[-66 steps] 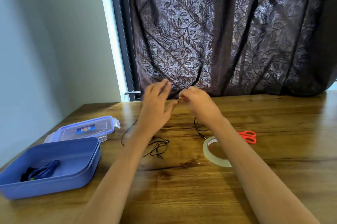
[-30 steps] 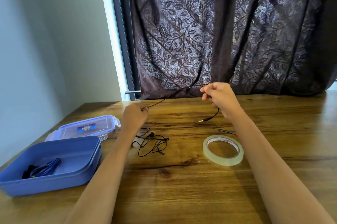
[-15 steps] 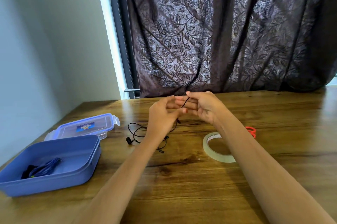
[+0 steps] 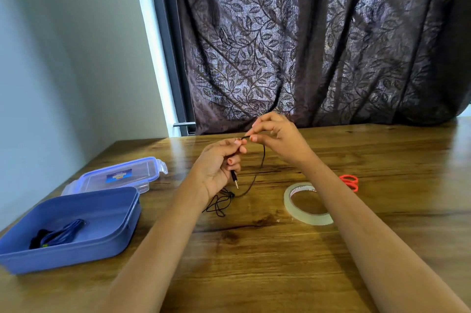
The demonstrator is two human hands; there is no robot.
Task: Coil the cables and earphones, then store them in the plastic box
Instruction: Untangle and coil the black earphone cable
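Both hands pinch the black earphone cable [image 4: 257,172]: the left hand [image 4: 219,167] closed above the dangling plug, the right hand [image 4: 277,137] at fingertips. The loose tangle on the surface [image 4: 254,261] could knot when pulled; the plastic box [image 4: 107,236] sits left.

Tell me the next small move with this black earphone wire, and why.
Probably lay the next loop into the left hand. It pinches the thin black earphone cable near its metal jack plug, the right hand pinches it just beyond, and the rest lies tangled on the wooden table.
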